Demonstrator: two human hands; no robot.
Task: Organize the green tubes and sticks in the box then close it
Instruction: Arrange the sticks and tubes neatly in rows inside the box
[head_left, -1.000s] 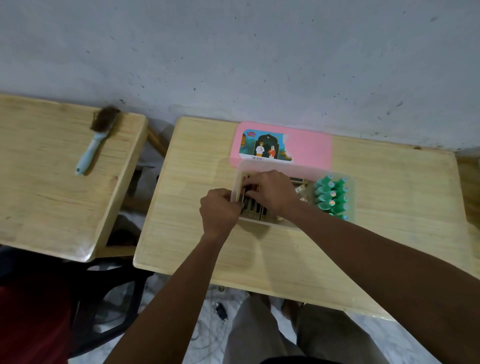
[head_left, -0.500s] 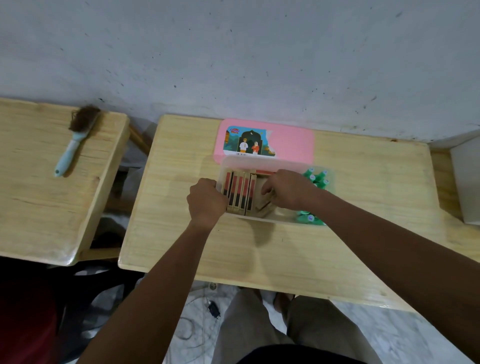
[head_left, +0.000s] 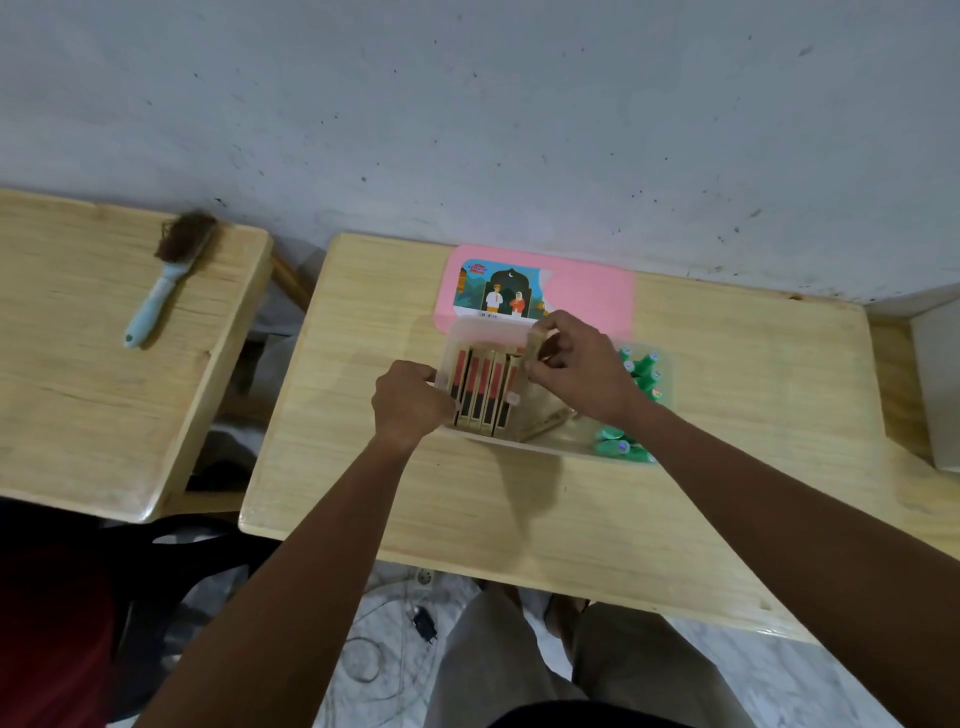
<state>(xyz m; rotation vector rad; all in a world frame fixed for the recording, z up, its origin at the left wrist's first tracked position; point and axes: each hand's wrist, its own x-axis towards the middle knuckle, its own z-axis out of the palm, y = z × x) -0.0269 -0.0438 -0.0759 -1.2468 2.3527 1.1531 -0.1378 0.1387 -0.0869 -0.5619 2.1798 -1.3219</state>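
A clear plastic box (head_left: 550, 448) sits on the wooden desk (head_left: 519, 509). Its left part holds a row of beige stick packs (head_left: 480, 387) with red and black stripes, lying side by side. Green tubes (head_left: 644, 371) fill its right end, partly hidden by my right wrist. My left hand (head_left: 410, 400) grips the box's left edge. Above the row, my right hand (head_left: 571, 369) pinches one beige stick pack (head_left: 535, 340), held upright and tilted. More beige packs (head_left: 545, 418) lie slanted beneath that hand. The pink lid (head_left: 587, 296), with a picture label, lies flat behind the box.
A blue-handled brush (head_left: 166, 275) lies on a second wooden desk (head_left: 78, 364) to the left. A grey wall (head_left: 519, 114) backs both desks. A pale object (head_left: 940, 384) stands at the right edge. Cables (head_left: 395, 639) lie on the floor by my legs.
My right hand has moved from the left of the box to its middle and lifted one beige pack upright. The row of packs is now uncovered. My left hand stays on the box's edge.
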